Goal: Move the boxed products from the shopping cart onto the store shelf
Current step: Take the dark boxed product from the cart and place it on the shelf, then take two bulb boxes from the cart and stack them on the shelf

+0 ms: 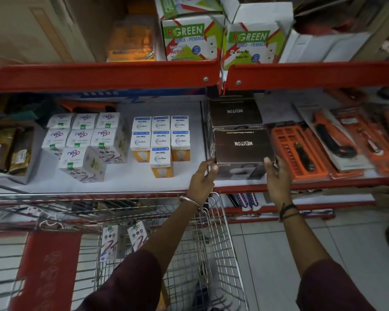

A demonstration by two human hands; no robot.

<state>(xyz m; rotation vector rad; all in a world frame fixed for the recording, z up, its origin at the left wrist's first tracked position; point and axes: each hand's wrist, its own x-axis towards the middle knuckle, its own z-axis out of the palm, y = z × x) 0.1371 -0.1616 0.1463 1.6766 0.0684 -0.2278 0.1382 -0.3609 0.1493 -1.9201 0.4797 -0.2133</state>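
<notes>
A dark brown box marked NEUTON (243,145) sits at the front of the middle shelf (144,182), with a second like box (235,113) behind it. My left hand (202,176) grips its left front corner and my right hand (276,176) grips its right front corner. Below stands the wire shopping cart (220,243), holding two small white boxes (109,242) upright at its left side. White bulb boxes (83,140) and white-and-orange bulb boxes (161,140) stand in rows on the shelf to the left.
Orange tool packs (301,151) lie right of the brown boxes. The upper shelf with a red edge (99,75) carries green-and-white cartons (189,37). Dark packets (7,149) sit at far left. White floor tiles (267,254) lie right of the cart.
</notes>
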